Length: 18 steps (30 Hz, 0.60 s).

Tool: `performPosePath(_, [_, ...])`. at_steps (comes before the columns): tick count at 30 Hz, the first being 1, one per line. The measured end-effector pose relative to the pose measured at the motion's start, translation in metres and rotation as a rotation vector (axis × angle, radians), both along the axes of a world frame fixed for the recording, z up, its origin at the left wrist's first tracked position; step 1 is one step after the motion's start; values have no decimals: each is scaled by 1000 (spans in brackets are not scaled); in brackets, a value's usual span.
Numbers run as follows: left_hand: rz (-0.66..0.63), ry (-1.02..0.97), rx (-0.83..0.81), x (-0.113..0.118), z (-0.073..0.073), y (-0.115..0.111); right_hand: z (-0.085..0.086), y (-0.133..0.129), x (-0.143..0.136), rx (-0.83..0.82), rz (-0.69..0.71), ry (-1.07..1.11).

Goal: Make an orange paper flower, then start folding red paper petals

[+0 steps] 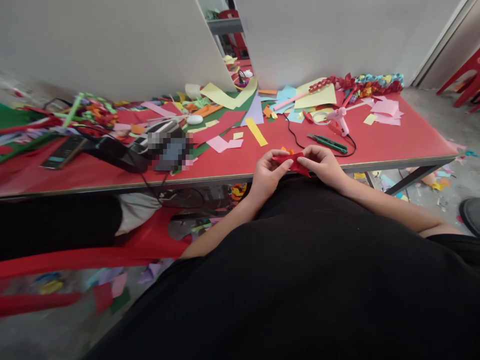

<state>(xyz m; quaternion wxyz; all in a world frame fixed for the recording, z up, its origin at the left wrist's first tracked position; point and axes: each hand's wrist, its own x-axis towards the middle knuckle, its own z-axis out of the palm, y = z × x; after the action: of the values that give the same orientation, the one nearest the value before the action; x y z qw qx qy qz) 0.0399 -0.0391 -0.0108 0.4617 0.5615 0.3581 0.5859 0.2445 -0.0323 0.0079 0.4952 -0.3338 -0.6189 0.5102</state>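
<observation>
A piece of red paper (300, 166), seemingly folded, is pinched between my two hands at the front edge of the table. My left hand (269, 170) grips its left end with thumb and fingers. At the other end, my right hand (321, 162) closes on the paper, thumb on the near side. Bits of orange paper (287, 150) show just behind the red piece. Beyond my right hand lie a green utility knife (328, 144) and a pink glue gun (339, 120) with a black cord.
Colored paper strips and scraps cover much of the red table (397, 140). To the left are a phone (64, 152), a black device (116, 152) with cables and a white mouse (194, 119). A red chair (150, 245) stands at lower left. Paper litters the floor.
</observation>
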Motion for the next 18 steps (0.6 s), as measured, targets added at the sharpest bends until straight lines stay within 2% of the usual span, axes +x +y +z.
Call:
performPosePath(9, [54, 5, 58, -3, -3, 2, 4, -3, 1, 52, -13, 10])
performPosePath(18, [-22, -27, 102, -3, -7, 2, 0, 1, -3, 42, -9, 87])
